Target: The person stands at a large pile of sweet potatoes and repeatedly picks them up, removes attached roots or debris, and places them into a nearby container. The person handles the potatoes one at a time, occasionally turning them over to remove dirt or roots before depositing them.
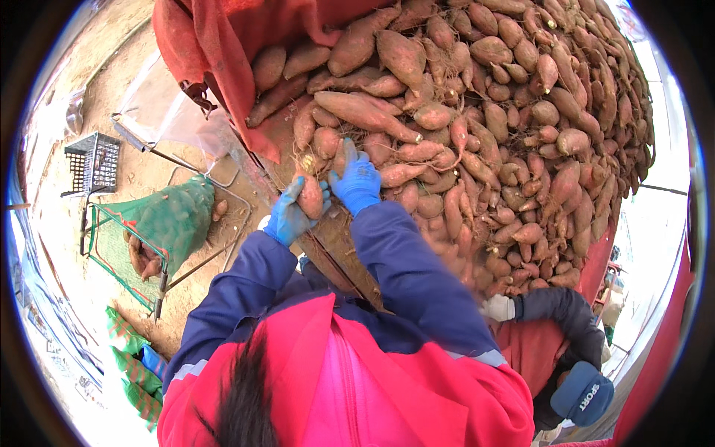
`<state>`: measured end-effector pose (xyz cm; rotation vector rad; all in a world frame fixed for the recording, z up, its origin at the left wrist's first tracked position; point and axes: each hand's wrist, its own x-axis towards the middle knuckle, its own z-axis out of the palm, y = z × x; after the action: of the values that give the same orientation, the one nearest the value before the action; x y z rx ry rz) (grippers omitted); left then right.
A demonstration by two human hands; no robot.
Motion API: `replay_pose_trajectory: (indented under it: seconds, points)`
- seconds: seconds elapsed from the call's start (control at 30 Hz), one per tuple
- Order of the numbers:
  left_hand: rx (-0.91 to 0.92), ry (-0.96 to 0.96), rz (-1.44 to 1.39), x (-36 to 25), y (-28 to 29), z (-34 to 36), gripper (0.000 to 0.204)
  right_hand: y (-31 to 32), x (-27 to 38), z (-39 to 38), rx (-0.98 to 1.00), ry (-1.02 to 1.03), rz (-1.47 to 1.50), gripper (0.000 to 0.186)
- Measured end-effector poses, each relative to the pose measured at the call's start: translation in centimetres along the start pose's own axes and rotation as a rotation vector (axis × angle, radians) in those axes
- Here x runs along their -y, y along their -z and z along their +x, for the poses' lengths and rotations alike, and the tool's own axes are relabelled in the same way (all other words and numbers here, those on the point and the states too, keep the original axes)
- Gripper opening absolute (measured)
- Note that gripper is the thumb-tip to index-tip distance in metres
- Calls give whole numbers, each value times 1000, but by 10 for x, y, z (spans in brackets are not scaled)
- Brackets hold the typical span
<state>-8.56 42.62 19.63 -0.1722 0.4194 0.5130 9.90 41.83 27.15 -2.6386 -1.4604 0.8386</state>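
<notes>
My left hand (292, 212), in a blue glove, grips a plump pinkish sweet potato (310, 198) with a yellowish broken root end, at the near edge of the heap. Just right of it, my right hand (356, 182), also blue-gloved, reaches onto the pile (484, 164) with fingers apart, touching the roots there; I cannot make out anything held in it. Many reddish, soil-dusted sweet potatoes of mixed sizes surround both hands on a worn board beside a red cloth (208, 37).
At left, a green mesh bag (179, 223) with sweet potatoes hangs on a metal frame, beside a black crate (104, 160) and striped sacks (130, 350). At lower right, a co-worker in dark sleeves and blue cap (581, 395) reaches a white-gloved hand (497, 308) to the heap.
</notes>
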Motion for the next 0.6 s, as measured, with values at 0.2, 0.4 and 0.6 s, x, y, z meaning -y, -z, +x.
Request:
replay_pose_trajectory:
  seconds: [0.2, 0.4, 0.6]
  points:
    - [149, -12, -124, -11, 7, -29, 63, -11, 5, 1, -34, 107, 449, 76]
    - [212, -102, -74, -40, 17, -31, 75, -23, 40, 28, -160, -62, 209, 64]
    - [96, 12, -180, -68, 19, -48, 79, 6, 16, 51, 62, 66, 917, 57]
